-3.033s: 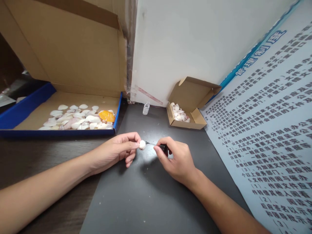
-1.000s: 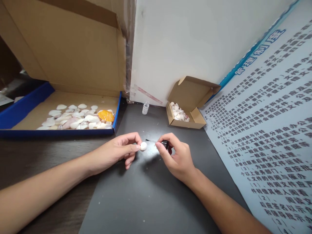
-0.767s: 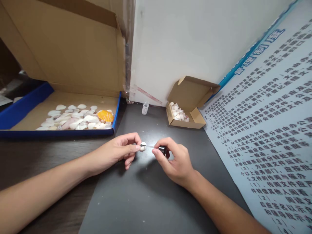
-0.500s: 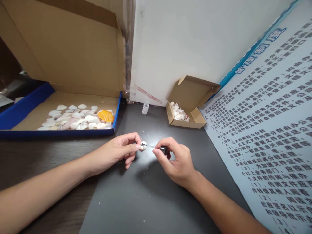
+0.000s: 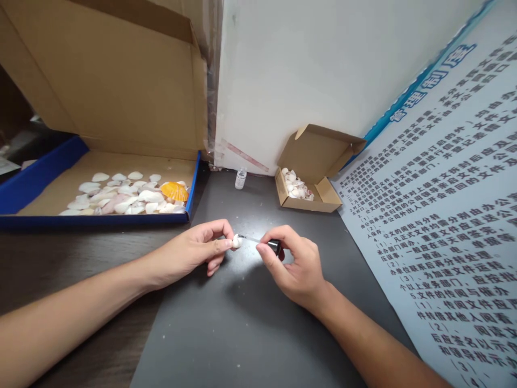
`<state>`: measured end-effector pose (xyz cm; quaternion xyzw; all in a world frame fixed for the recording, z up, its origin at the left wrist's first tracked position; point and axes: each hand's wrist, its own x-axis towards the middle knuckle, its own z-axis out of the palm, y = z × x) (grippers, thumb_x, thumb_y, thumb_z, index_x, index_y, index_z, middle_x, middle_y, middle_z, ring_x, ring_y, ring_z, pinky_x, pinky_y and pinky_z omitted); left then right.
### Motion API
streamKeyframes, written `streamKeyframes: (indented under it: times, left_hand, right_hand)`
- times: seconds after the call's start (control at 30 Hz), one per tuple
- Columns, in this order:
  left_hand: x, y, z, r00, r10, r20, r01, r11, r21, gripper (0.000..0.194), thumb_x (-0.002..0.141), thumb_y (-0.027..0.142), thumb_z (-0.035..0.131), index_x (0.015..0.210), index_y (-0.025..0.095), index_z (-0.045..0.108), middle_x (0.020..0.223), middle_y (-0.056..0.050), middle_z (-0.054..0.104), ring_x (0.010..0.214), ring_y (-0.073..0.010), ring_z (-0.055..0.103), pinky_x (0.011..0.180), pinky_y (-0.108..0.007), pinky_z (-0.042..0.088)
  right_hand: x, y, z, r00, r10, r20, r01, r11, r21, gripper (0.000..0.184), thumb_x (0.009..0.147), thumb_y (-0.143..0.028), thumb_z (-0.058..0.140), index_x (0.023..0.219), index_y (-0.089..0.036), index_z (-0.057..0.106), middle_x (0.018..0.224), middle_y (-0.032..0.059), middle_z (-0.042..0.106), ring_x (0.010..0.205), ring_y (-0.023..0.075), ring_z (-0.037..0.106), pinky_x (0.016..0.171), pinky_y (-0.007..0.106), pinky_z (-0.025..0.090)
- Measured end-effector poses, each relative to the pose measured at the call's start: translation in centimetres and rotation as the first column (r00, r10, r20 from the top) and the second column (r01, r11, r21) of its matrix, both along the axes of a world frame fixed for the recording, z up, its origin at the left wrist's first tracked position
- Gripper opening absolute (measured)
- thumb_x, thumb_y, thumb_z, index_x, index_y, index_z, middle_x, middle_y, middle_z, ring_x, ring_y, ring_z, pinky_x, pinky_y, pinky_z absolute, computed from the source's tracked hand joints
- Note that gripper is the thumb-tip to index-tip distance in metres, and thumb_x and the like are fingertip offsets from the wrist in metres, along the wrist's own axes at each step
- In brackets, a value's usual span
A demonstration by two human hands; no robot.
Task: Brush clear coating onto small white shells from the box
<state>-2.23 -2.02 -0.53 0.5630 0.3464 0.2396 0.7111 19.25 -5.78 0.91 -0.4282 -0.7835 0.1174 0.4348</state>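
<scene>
Pinched between the thumb and fingers of my left hand (image 5: 202, 245) is a small white seashell (image 5: 237, 241). My right hand (image 5: 293, 264) grips the black cap of a small brush (image 5: 274, 247). Its thin stem points left, and the dark tip is at the upper right edge of the shell, seemingly touching it. Both hands are raised over the dark grey mat (image 5: 194, 339). A little clear bottle (image 5: 240, 178) with a white label stands behind them, near the wall.
On the left, an open blue-edged cardboard box (image 5: 48, 199) holds many white shells (image 5: 121, 199) and an orange scallop shell (image 5: 174, 191). At the back right, a small open carton (image 5: 311, 205) contains more shells. A printed poster (image 5: 444, 215) slants along the right side.
The brush tip has shifted from the middle of the shell to its upper right edge. My right hand has moved slightly right; my left hand has barely moved.
</scene>
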Motion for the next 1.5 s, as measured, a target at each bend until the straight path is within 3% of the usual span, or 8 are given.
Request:
streamKeyframes:
  times: [0.1,0.2,0.6,0.83,1.1,1.3,1.5]
  left_hand:
    - [0.10,-0.10,0.08,1.000,-0.002,-0.027,0.003,1.000,0.018,0.029,0.090,0.047,0.060,0.086,0.020,0.050,0.054,0.008,0.047,0.051,-0.0098,0.041,0.054,-0.023,0.037]
    - [0.16,-0.18,0.22,0.997,0.005,-0.074,-0.003,1.000,0.031,0.029,0.090,0.048,0.059,0.086,0.020,0.052,0.053,0.008,0.047,0.051,-0.0094,0.041,0.054,-0.022,0.035]
    - [0.20,-0.08,0.13,0.997,0.001,-0.077,0.001,1.000,0.026,0.030,0.090,0.048,0.060,0.087,0.020,0.052,0.054,0.007,0.049,0.051,-0.0097,0.042,0.053,-0.023,0.035]
    - [0.16,-0.14,0.16,0.999,0.026,-0.032,-0.028,0.998,-0.060,0.027,0.089,0.045,0.062,0.088,0.020,0.054,0.056,0.005,0.052,0.053,-0.0112,0.047,0.054,-0.024,0.043]
    - [0.28,0.02,0.61,0.992,0.103,0.074,-0.086,0.975,-0.207,0.022,0.086,0.039,0.065,0.085,0.019,0.055,0.053,0.005,0.050,0.048,-0.0099,0.042,0.047,-0.021,0.045]
    - [0.32,0.14,0.70,0.989,0.126,0.081,-0.105,0.968,-0.227,0.022,0.083,0.037,0.068,0.081,0.019,0.055,0.052,0.004,0.049,0.047,-0.0101,0.042,0.045,-0.021,0.045]
    - [0.16,0.23,0.42,0.989,0.108,0.106,-0.082,0.971,-0.224,0.023,0.083,0.038,0.069,0.081,0.019,0.056,0.054,0.004,0.049,0.049,-0.0103,0.044,0.046,-0.021,0.045]
  right_hand:
    - [0.02,0.02,0.09,1.000,0.027,0.010,-0.027,1.000,0.002,0.012,0.092,-0.028,0.060,0.083,-0.020,0.060,0.061,-0.0042,0.060,0.046,0.0075,0.052,0.048,0.018,0.044]
    - [0.07,0.02,0.16,1.000,-0.028,-0.004,0.028,1.000,-0.004,0.013,0.093,-0.028,0.059,0.082,-0.021,0.059,0.061,-0.0039,0.061,0.046,0.0077,0.051,0.048,0.018,0.044]
    - [0.00,-0.04,0.14,1.000,0.006,-0.020,-0.006,1.000,-0.008,0.014,0.092,-0.029,0.059,0.081,-0.021,0.059,0.061,-0.0039,0.060,0.046,0.0077,0.051,0.047,0.019,0.043]
    - [-0.02,0.09,-0.09,0.999,0.002,-0.039,-0.004,0.998,-0.066,0.015,0.093,-0.030,0.057,0.081,-0.021,0.059,0.060,-0.0043,0.059,0.046,0.0077,0.049,0.047,0.019,0.042]
    - [0.10,0.02,-0.13,0.999,0.004,-0.049,-0.008,0.995,-0.097,0.013,0.093,-0.031,0.057,0.085,-0.021,0.059,0.063,-0.0035,0.059,0.048,0.0084,0.050,0.048,0.019,0.043]
    - [0.10,0.08,-0.14,0.999,-0.029,-0.022,0.027,0.994,-0.101,0.013,0.093,-0.030,0.057,0.083,-0.021,0.059,0.060,-0.0046,0.057,0.047,0.0081,0.049,0.048,0.019,0.041]
    - [0.17,0.11,-0.22,1.000,0.015,-0.028,-0.018,0.993,-0.119,0.014,0.093,-0.033,0.056,0.085,-0.022,0.059,0.064,-0.0032,0.059,0.049,0.0086,0.049,0.049,0.020,0.042]
